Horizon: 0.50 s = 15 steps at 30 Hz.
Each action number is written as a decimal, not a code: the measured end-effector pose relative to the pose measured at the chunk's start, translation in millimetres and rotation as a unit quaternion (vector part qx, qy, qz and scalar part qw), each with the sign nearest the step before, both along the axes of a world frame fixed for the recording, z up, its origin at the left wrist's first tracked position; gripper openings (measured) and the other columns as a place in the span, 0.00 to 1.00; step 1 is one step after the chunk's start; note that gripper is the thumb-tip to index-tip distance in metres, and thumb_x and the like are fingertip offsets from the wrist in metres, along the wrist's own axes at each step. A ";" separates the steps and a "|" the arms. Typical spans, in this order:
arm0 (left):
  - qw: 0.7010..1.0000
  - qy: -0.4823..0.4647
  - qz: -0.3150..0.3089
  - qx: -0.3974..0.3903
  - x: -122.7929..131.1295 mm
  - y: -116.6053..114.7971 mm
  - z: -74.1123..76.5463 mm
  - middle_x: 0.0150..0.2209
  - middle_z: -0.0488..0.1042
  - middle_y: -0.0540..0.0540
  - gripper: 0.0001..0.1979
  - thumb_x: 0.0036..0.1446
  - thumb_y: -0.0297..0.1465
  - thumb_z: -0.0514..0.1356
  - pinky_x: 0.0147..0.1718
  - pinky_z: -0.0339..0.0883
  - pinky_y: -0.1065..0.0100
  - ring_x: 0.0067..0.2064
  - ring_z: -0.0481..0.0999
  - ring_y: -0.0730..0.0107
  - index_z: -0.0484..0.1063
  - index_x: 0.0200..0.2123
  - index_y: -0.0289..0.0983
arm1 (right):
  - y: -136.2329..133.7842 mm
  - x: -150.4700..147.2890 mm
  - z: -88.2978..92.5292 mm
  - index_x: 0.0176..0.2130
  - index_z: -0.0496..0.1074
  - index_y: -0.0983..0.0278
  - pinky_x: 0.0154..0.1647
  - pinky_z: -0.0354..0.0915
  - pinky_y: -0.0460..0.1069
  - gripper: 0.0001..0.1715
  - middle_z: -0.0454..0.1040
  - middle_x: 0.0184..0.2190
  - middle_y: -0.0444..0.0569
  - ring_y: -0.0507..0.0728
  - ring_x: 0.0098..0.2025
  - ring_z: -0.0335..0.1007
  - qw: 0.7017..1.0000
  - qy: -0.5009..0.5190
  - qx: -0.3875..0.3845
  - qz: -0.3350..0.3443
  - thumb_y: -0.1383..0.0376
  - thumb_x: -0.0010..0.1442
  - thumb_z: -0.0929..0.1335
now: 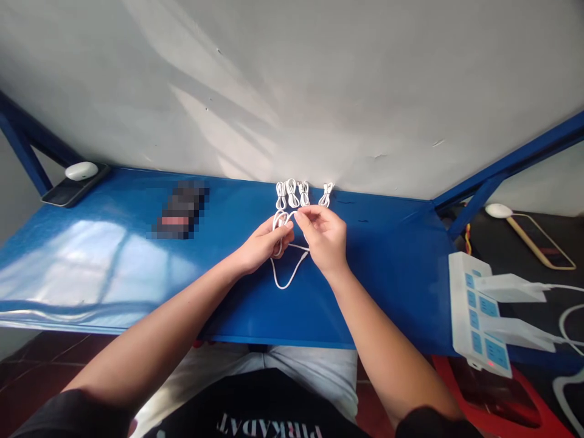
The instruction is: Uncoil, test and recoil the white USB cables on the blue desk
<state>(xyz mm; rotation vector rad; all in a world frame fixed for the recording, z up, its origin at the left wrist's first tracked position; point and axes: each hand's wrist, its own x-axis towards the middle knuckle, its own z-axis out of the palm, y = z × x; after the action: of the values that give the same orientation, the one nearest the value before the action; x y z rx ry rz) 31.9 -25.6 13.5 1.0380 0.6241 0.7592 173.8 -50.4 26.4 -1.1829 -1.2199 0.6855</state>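
Head view: one thin, glossy white cable [280, 219] with a smooth jacket, partly wound into several narrow upright loops, is held over the blue smooth-topped table [387, 274], roughly midway between its left and right edges and nearer the back edge. A slack loop of it droops toward the front edge, with a slim white connector visible near the right hand; whether this loop touches the tabletop cannot be told. Left hand [265, 242]: fingers closed around the wound loops, thumb on top. Right hand [325, 237]: thumb and fingertips pinching a strand just beside the coil. Count along the back edge: four white cable bundles [292, 193], each cinched at the middle with a dark tie; three sit close together, one slightly apart toward the right corner. Back left corner: one flat black slab [64, 193] bearing one white oval object [81, 171]. Between that corner and the hands: one dark pixelated object [185, 207], detail unreadable. Right edge: one white power strip [475, 311] with blue socket faces, a small red light and two white block adapters [513, 288] plugged in.
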 end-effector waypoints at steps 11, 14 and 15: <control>0.961 0.132 0.115 0.214 -1.6 -4.1 -7.1 0.26 0.64 0.53 0.18 0.62 0.46 0.62 0.28 0.57 0.69 0.26 0.61 0.76 0.61 0.34 0.39 | -3.0 1.3 2.6 0.38 0.79 0.60 0.41 0.73 0.51 0.14 0.79 0.38 0.49 0.57 0.39 0.77 0.996 -0.007 -0.042 0.080 0.53 0.64 0.71; 0.935 0.164 0.138 0.284 -3.3 -2.8 -7.7 0.29 0.64 0.52 0.16 0.64 0.43 0.62 0.29 0.56 0.69 0.29 0.60 0.75 0.62 0.35 0.38 | -2.5 1.5 0.9 0.38 0.79 0.61 0.43 0.73 0.52 0.14 0.81 0.37 0.49 0.58 0.39 0.78 0.994 0.014 -0.053 0.094 0.54 0.63 0.72; 0.925 0.181 0.141 0.303 -4.3 -1.4 -8.5 0.28 0.63 0.52 0.16 0.64 0.42 0.62 0.29 0.55 0.69 0.28 0.60 0.75 0.62 0.35 0.38 | -2.5 1.5 0.4 0.38 0.78 0.61 0.43 0.74 0.52 0.14 0.81 0.37 0.49 0.58 0.40 0.79 0.994 0.021 -0.055 0.089 0.54 0.61 0.73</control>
<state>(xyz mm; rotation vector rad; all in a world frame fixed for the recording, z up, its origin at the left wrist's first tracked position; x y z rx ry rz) 27.7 -27.0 5.0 1.7069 0.8963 1.0588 175.4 -52.9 26.7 -1.1528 -1.2762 0.9149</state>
